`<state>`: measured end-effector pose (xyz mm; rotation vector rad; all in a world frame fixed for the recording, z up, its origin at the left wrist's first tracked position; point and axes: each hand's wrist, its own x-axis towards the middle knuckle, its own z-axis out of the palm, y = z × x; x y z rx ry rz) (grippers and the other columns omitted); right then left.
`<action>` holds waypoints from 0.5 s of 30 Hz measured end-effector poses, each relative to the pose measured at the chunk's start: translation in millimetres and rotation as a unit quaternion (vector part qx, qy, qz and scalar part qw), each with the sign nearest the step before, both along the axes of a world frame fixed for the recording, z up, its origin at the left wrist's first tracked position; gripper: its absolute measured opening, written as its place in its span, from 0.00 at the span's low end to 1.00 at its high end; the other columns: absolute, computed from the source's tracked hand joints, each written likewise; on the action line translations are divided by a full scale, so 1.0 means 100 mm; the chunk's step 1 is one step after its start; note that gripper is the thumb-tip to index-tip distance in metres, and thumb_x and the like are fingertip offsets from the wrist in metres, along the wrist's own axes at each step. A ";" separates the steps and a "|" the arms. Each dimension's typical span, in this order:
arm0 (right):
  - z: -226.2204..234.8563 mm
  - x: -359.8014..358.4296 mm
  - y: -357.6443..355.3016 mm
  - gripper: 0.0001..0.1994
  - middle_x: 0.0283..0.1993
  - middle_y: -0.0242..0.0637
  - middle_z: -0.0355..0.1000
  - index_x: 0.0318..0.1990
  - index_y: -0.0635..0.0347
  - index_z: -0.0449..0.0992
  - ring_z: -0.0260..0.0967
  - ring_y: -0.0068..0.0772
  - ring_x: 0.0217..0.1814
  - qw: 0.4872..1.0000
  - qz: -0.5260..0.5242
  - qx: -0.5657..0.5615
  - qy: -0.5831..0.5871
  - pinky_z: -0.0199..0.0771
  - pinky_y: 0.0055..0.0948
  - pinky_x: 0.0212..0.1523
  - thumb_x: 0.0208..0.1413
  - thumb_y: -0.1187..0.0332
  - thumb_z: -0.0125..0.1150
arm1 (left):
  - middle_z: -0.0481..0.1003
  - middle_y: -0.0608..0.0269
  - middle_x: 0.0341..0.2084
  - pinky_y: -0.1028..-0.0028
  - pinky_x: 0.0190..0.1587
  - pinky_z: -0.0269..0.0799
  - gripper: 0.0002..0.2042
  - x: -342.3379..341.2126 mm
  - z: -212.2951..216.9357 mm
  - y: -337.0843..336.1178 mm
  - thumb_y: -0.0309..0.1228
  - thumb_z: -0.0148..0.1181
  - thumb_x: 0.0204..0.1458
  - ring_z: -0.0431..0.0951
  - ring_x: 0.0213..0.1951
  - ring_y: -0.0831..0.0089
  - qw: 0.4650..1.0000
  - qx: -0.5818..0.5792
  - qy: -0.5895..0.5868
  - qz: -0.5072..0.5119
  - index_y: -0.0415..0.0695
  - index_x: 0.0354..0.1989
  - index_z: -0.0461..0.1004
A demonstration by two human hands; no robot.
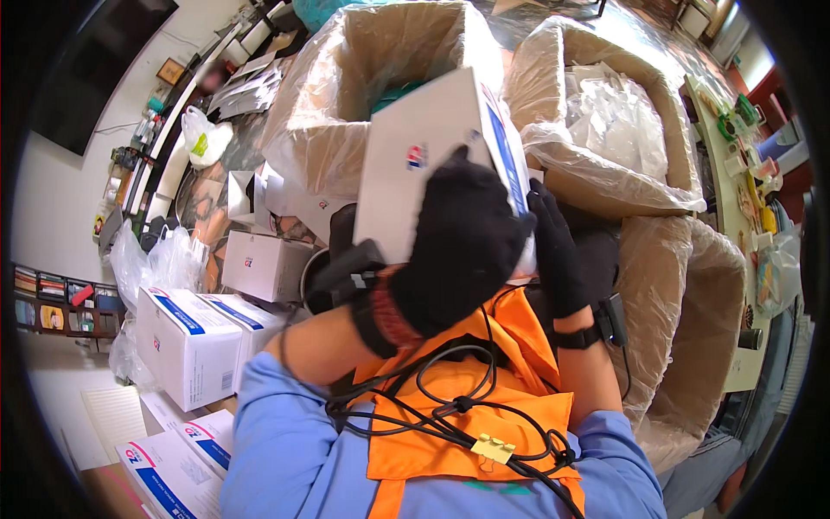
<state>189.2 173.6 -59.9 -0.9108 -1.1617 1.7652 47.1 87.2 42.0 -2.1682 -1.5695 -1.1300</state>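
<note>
A white cardboard box with a blue stripe down its right side stands tilted in front of my chest. My left hand, in a black glove, lies over the box's near face, its forefinger stretched upward and its other fingers partly curled; it is slightly blurred. Along the box's right side presses my right hand, also black-gloved, with its fingers nearly straight. The box is held between the two hands, and its underside is hidden. Black straps and small devices sit at both wrists.
Lined cartons stand ahead: one behind the box, one holding clear plastic bags, another at right. White boxes are stacked at left, near another white box. Black cables hang over my orange apron.
</note>
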 end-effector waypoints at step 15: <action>0.23 0.65 0.04 0.12 0.40 0.38 0.79 0.45 0.61 0.79 0.75 0.22 0.36 0.948 0.027 0.183 -0.260 0.72 0.22 0.40 0.54 0.69 0.59 | 0.72 0.49 0.41 0.57 0.60 0.59 0.18 0.80 -1.11 0.23 0.30 0.57 0.44 0.70 0.47 0.55 0.971 -0.184 0.130 -0.081 0.40 0.46 0.72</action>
